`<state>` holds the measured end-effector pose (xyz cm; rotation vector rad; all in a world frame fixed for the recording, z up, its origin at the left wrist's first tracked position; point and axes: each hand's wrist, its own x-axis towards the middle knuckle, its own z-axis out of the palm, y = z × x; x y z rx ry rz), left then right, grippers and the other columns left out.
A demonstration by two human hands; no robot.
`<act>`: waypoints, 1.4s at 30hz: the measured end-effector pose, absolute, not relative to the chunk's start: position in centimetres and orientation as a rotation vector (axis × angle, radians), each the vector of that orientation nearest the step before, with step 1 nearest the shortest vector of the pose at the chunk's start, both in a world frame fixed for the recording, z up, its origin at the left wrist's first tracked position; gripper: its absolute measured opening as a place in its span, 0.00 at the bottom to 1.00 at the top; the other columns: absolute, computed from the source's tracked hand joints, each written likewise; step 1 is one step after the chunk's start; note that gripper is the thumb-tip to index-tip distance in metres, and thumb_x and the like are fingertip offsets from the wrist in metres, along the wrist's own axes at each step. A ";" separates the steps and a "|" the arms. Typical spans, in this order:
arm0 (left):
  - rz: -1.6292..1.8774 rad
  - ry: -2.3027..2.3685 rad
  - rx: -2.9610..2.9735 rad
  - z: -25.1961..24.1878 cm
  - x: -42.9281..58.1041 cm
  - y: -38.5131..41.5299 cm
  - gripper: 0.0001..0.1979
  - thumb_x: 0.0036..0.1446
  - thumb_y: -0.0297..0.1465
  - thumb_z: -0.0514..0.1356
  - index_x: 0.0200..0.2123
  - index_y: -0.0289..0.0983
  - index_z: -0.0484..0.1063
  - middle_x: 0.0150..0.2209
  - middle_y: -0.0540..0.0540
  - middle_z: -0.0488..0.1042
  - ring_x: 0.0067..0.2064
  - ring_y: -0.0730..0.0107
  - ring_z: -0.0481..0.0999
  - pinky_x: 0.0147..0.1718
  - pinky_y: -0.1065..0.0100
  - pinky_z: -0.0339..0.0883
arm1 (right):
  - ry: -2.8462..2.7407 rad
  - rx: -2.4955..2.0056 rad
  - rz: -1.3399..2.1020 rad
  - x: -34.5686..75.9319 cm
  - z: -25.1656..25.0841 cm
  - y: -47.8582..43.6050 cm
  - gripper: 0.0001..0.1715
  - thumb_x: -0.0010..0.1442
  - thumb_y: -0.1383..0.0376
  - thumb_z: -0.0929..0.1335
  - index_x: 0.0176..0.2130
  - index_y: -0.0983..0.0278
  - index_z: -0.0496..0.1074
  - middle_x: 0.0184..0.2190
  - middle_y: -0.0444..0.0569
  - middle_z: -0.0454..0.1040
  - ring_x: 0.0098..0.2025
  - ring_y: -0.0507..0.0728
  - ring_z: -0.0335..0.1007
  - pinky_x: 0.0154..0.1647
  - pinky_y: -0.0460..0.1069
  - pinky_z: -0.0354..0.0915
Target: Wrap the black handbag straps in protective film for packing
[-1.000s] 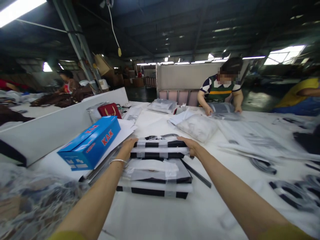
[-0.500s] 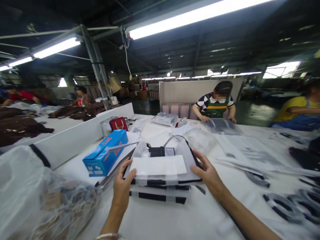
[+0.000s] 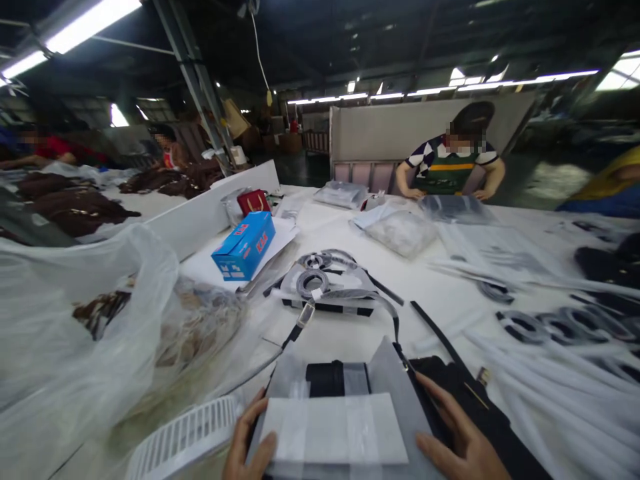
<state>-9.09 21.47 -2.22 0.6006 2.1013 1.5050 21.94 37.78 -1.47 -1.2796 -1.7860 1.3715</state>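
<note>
At the bottom of the view my left hand (image 3: 249, 447) and my right hand (image 3: 457, 437) grip the two sides of a black bag wrapped in grey and white paper (image 3: 345, 417). Both hands have fingers curled round its edges. A strap runs from it up to a second wrapped black bag (image 3: 327, 290) lying further out on the white table (image 3: 425, 293), with coiled wrapped straps on top.
A blue KAM box (image 3: 245, 245) lies left of centre. A big clear plastic sack (image 3: 100, 320) fills the left side, a white fan grille (image 3: 183, 440) below it. Coiled straps (image 3: 560, 327) and plastic sleeves lie at right. A person in a striped shirt (image 3: 450, 167) works across the table.
The wrapped bag has come off the stack toward me in both hands. The camera has tilted down and back, so the sack and fan grille now show.
</note>
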 end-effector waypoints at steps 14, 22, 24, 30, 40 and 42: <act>1.608 1.958 0.501 -4.2 -9.6 23.1 0.26 0.50 0.41 0.60 0.53 0.40 0.66 0.63 0.42 0.63 0.64 0.50 0.61 0.66 0.51 0.49 | -2.557 -1.057 0.051 15.1 8.6 45.1 0.22 0.60 0.57 0.67 0.53 0.58 0.72 0.56 0.55 0.71 0.58 0.72 0.65 0.53 0.66 0.67; 1.526 1.836 0.230 -2.0 -9.5 24.2 0.33 0.46 0.41 0.66 0.54 0.35 0.65 0.58 0.37 0.68 0.59 0.53 0.68 0.57 0.59 0.62 | -2.949 -0.387 -0.255 -2.1 6.4 52.7 0.18 0.60 0.77 0.64 0.50 0.72 0.71 0.56 0.62 0.69 0.62 0.67 0.58 0.65 0.63 0.51; 1.408 1.743 0.172 -1.4 -9.7 24.6 0.35 0.43 0.39 0.69 0.54 0.34 0.65 0.54 0.35 0.72 0.51 0.55 0.74 0.48 0.62 0.69 | -3.004 -0.341 -0.249 -2.3 5.9 53.4 0.13 0.60 0.74 0.65 0.45 0.71 0.73 0.53 0.62 0.71 0.60 0.66 0.61 0.65 0.61 0.51; 1.275 1.436 0.277 2.7 -9.8 24.5 0.34 0.34 0.32 0.72 0.48 0.31 0.71 0.40 0.42 0.80 0.36 0.64 0.77 0.33 0.71 0.70 | -3.050 -0.346 -0.100 0.6 12.2 51.2 0.17 0.64 0.64 0.64 0.50 0.69 0.69 0.44 0.59 0.75 0.47 0.64 0.70 0.49 0.56 0.63; 1.193 1.355 0.226 9.2 -5.4 11.5 0.35 0.37 0.38 0.73 0.51 0.35 0.73 0.41 0.43 0.80 0.40 0.54 0.79 0.36 0.66 0.73 | -2.477 -0.805 1.807 12.3 15.9 39.2 0.24 0.62 0.50 0.65 0.47 0.66 0.73 0.36 0.48 0.77 0.33 0.53 0.72 0.35 0.46 0.67; 1.151 1.350 0.125 7.3 -4.5 8.7 0.37 0.36 0.39 0.74 0.51 0.34 0.73 0.41 0.41 0.81 0.40 0.52 0.80 0.37 0.63 0.74 | -2.369 -0.882 1.999 14.5 11.4 36.2 0.24 0.63 0.50 0.64 0.47 0.65 0.73 0.37 0.48 0.78 0.34 0.53 0.73 0.36 0.46 0.68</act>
